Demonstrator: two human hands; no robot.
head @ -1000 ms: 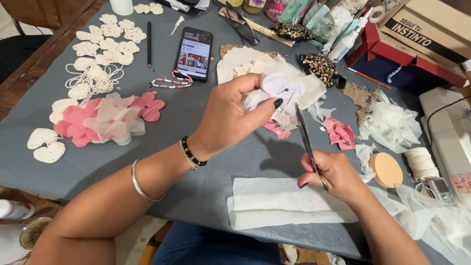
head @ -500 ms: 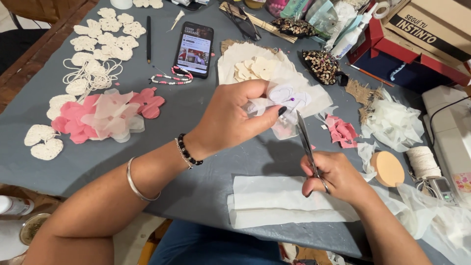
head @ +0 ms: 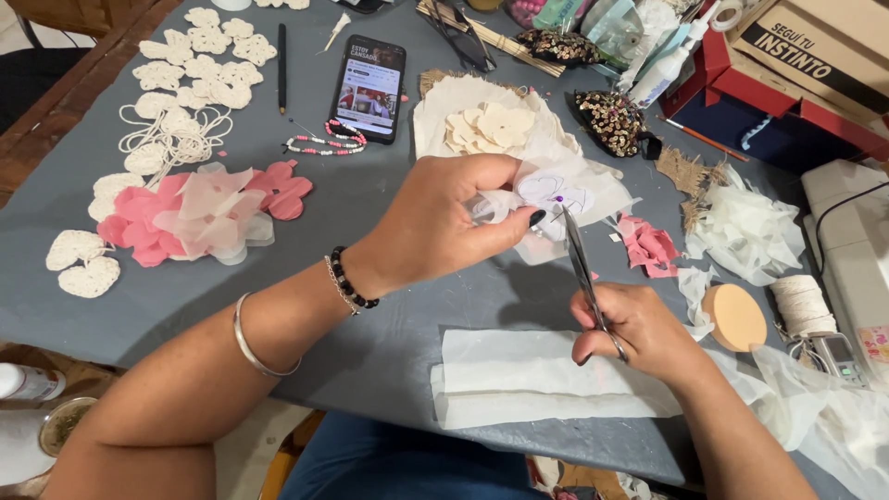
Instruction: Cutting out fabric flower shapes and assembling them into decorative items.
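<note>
Left edge: cream crocheted hearts (head: 88, 276) are lying on the grey tabletop (head: 370, 361), with a pile of pink and sheer petals (head: 199, 211) just beside them.
Phone: a dark phone (head: 369, 87) is lying face up near the far side, a bead bracelet (head: 324, 143) just below it.
Left hand: the left hand (head: 435, 227) is holding a small white fabric piece (head: 554, 193) up above the tabletop, its fingers (head: 505, 227) clamped together on the cloth's left edge.
Fabric piece: it is hanging in the air between the two hands, a drawn outline and a pin head showing on it.
Scissors: the scissors (head: 583, 273) are pointing up at the cloth, the tip touching or just beside its lower edge; the blades look nearly closed.
Right hand: the right hand (head: 639, 331) is gripping the scissor handles, fingers closed through the loops.
Risk to fingers: the blade tip is sitting very near the left thumb, so a slip could probably nick it.
Risk to cut: the thin cloth is being pinched on one side only, so it may fold and the cut could wander off the outline.
Below the hands: folded white sheets (head: 546, 380) are lying at the near edge.
Right side: pink scraps (head: 648, 245), a round tan sponge (head: 733, 317) and a spool of cord (head: 802, 304) are crowding the tabletop.
Room: a wooden floor is showing at the left; little else can be seen.
</note>
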